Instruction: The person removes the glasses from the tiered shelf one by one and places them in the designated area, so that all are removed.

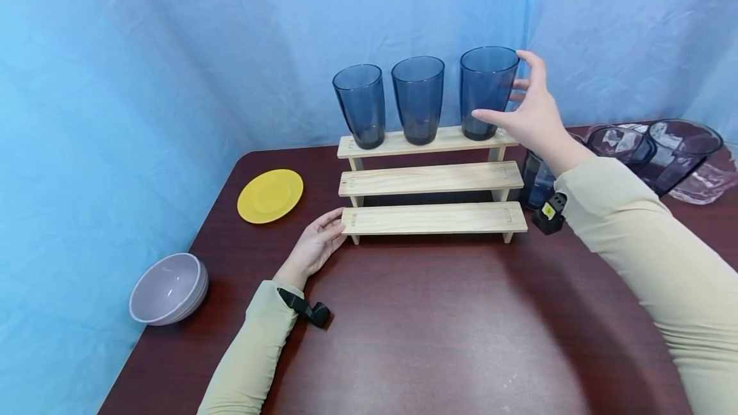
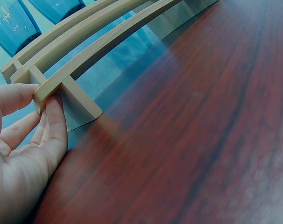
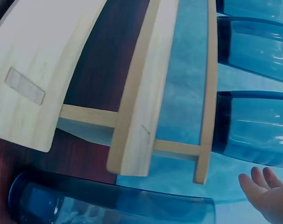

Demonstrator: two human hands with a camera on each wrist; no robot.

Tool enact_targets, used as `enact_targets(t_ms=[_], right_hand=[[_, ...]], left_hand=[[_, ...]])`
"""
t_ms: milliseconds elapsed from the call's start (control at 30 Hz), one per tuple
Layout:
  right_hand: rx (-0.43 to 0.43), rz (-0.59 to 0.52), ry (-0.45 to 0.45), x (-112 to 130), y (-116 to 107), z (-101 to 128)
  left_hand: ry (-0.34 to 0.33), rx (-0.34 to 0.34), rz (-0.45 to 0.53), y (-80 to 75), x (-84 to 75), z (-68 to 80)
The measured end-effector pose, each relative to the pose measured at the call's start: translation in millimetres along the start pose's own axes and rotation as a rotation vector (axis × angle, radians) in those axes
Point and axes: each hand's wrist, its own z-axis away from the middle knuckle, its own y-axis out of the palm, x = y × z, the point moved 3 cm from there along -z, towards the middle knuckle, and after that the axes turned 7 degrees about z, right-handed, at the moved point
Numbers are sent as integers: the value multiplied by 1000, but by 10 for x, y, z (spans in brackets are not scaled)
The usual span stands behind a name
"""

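While the left hand (image 1: 316,245) is resting on the table (image 1: 438,325) at the left end of the wooden three-step rack (image 1: 432,179), its fingers are lying fairly straight against the end of the bottom step. The left wrist view is showing it best: the thumb is sitting on top of the step's corner and the fingers (image 2: 55,122) are touching just under it, so it's more of a light steadying touch than a real grip, and that hand is staying open.

Up top, the right hand (image 1: 533,114) is hovering at the right-hand dark blue tumbler (image 1: 486,91), which is standing upright on the top step at its right end. The thumb and fingers are spreading around the glass's right side, open and relaxed; I honestly can't tell if they're actually touching it. In the right wrist view the fingertips (image 3: 265,189) are just peeking in at the bottom corner, apart from the glass there.

Two more blue tumblers, the middle one (image 1: 418,99) and the left one (image 1: 360,104), are standing on the same top step. Another blue glass (image 1: 536,184) is sitting on the table just right of the rack, half hidden behind the right wrist. Elsewhere on the table, a yellow plate (image 1: 270,195) is lying left of the rack, a grey bowl (image 1: 168,289) is sitting near the left edge, and some clear purple glassware (image 1: 663,152) is piling up at the far right.
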Motion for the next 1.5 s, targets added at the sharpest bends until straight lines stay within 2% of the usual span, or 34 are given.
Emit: enact_targets(t_ms=[267,567,1133,1500], right_hand=[[-19,-7,-2,-36,79,-44],[-98,3,-37,-62,140,-37],[-183,-19,-103,-33,157,177],[-206,-48,-145,-54,157,305]], left_hand=[[-1,2,5,-9,-4,-2],[7,-3,-8,-16,15,4],[4,-12,-5,8,-2,33],[-3,-18,-5,8,13,31]])
